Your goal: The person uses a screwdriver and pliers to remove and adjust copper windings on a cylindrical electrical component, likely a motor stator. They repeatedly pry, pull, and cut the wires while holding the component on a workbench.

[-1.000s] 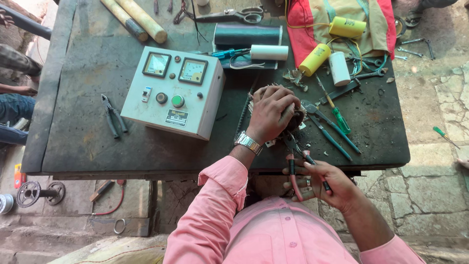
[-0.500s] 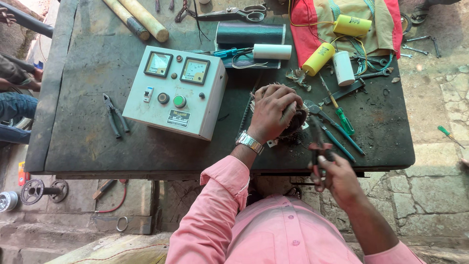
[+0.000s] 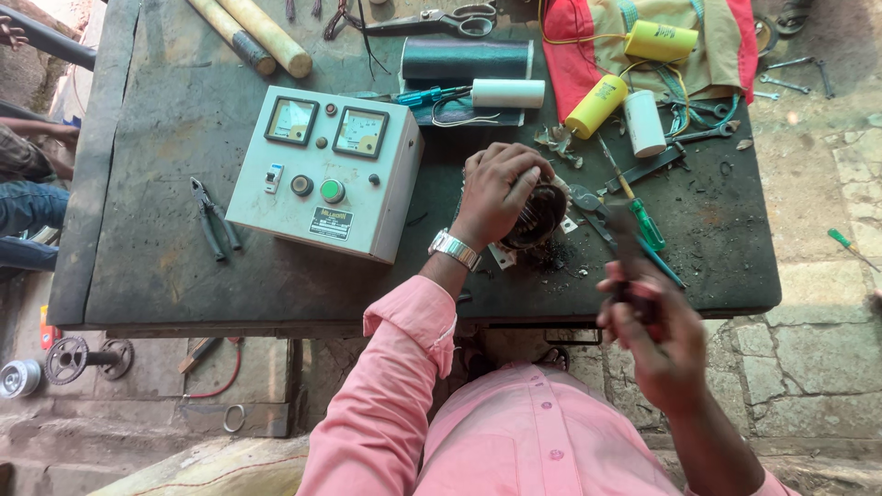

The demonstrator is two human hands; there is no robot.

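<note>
Left hand point(image 3: 501, 184), wrist ringed by one silver metal watch point(image 3: 454, 248), spread over one round dark motor stator with copper windings point(image 3: 537, 216), fingers curled down and gripping its top rim. Stator standing on the dark, grimy metal workbench point(image 3: 147, 184), just right of one pale grey metal control box point(image 3: 326, 170) carrying two square dial meters and one green push button. Right hand point(image 3: 652, 335) raised off the front edge of the bench, clenched around one dark, blurred tool handle point(image 3: 629, 266); kind of tool impossible to tell. Between stator and right hand, one green-handled screwdriver point(image 3: 643, 220) lying flat, with other dark tools crossing beneath it. Left of the box, one pair of black pliers point(image 3: 213, 219). At the back edge, two pale wooden rods point(image 3: 253, 35) side by side, one pair of scissors point(image 3: 441, 20), one dark rolled sheet point(image 3: 467, 60) and, just in front of it, one white cylinder point(image 3: 508, 93). To the right, two yellow cylindrical capacitors point(image 3: 597, 106) and one white one point(image 3: 644, 122), the farther yellow one resting on one red and khaki cloth bag point(image 3: 707, 55). Both arms in pink shirt sleeves point(image 3: 386, 395). On the stone floor to the right, one more green screwdriver point(image 3: 845, 243), well apart from the bench.
</note>
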